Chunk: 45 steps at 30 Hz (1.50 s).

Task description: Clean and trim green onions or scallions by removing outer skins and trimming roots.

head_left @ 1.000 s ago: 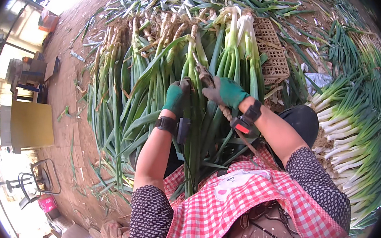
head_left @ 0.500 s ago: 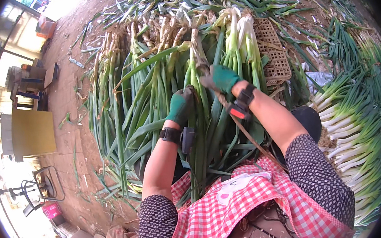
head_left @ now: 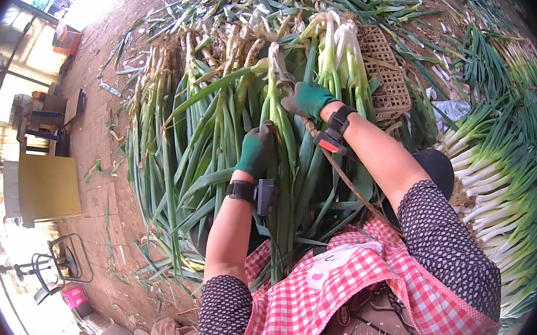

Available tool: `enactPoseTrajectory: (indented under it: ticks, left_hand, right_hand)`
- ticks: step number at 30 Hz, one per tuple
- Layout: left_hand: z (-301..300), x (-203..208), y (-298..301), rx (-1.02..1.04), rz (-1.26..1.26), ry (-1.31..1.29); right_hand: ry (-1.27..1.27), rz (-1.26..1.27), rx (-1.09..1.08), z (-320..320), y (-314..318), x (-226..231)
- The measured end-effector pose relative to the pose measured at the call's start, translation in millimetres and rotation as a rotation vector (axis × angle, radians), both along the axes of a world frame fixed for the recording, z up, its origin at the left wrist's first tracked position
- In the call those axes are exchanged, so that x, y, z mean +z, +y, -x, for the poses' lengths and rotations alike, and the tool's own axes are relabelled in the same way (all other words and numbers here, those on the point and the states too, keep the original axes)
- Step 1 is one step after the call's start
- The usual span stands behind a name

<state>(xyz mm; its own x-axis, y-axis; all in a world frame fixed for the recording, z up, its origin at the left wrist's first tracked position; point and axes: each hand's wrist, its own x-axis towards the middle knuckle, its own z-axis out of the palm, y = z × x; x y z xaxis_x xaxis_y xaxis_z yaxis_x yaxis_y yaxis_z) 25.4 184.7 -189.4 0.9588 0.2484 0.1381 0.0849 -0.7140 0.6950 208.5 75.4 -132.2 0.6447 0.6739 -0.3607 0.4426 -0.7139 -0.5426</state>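
My left hand (head_left: 256,148), in a green and dark glove, is closed around the leaves of a green onion (head_left: 274,102) that stands with its pale root end away from me. Its long leaves hang down to my lap. Just right of that stalk, my gloved right hand (head_left: 311,101) is closed on a long, thin brown strand (head_left: 349,182). The strand runs from beside the pale stem, under the hand, down to my apron; whether it is a withered leaf or a hose I cannot tell. A heap of untrimmed green onions (head_left: 178,134) spreads to the left.
A tan plastic crate (head_left: 386,72) shows under the heap's right side. Cleaned green onions (head_left: 494,191) lie in a long row at right. Leaf scraps (head_left: 252,1) cover the ground beyond. At left are a yellow board (head_left: 48,187) and a black metal-framed chair (head_left: 64,264).
My right hand has shifted slightly away from me along the stalk, and the brown strand beside the stem has moved a little with it. My left hand has stayed nearly still.
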Motion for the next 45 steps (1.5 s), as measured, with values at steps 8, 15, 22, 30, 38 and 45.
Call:
enactPoseTrajectory:
  ticks: [8,15,22,30,38,45]
  left_hand:
    - [12,-6,34,0.32,0.922,0.092]
    - [-19,128,-44,0.091,1.159,0.185]
    - [-90,80,-76,0.03,0.541,-0.149]
    - [-11,44,88,0.707,-0.343,0.555]
    - [-27,102,33,0.351,-0.407,0.7]
    - [-18,45,38,0.415,-0.159,0.381]
  right_hand:
    - [0.146,0.051,0.265,46,-35,18]
    - [0.238,-0.183,-0.069,32,-108,44]
    - [0.102,-0.282,-0.301,-8,-154,17]
    - [0.433,-0.439,-0.567,9,-188,41]
    - [0.311,-0.266,-0.047,59,-142,41]
    - [0.252,-0.132,0.084,95,-113,45]
